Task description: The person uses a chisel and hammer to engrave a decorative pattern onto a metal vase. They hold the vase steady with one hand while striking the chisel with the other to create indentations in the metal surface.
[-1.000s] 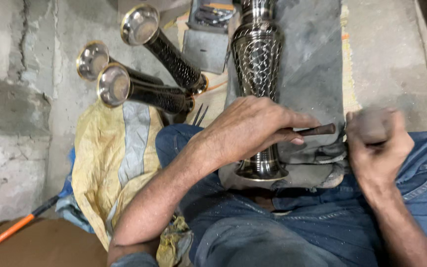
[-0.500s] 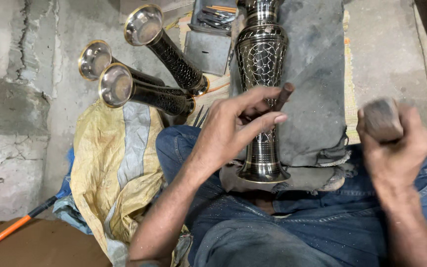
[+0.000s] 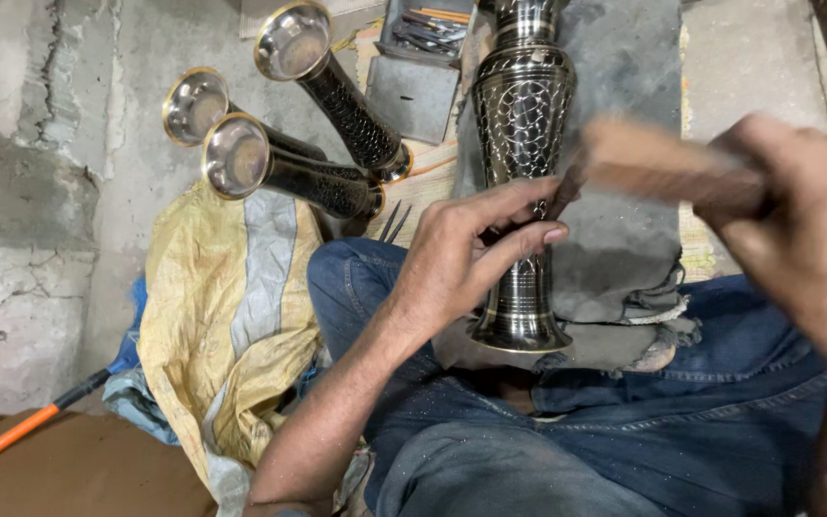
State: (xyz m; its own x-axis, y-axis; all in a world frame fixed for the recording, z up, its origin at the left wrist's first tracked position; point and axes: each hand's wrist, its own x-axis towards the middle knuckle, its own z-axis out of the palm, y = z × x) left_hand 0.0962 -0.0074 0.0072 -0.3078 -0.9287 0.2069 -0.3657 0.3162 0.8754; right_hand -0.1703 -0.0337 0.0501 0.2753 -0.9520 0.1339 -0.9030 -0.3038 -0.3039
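Left hand: your left hand (image 3: 471, 258) pinches a thin dark punch tool (image 3: 567, 187) between thumb and fingers, its tip against the vase.
Right hand: your right hand (image 3: 801, 220) is wrapped tight around a wooden mallet (image 3: 667, 172), raised and motion-blurred.
Vase: the engraved metal vase (image 3: 524, 163) lies on the grey cloth pad (image 3: 624, 239) over your lap, long axis running away from you.
Key relation: mallet sits right of the punch; left hand nearer the vase.
Unclear: punch tip contact point; vase top cut off.
Nearby: three similar vases (image 3: 289, 134) beyond the pad's left edge.
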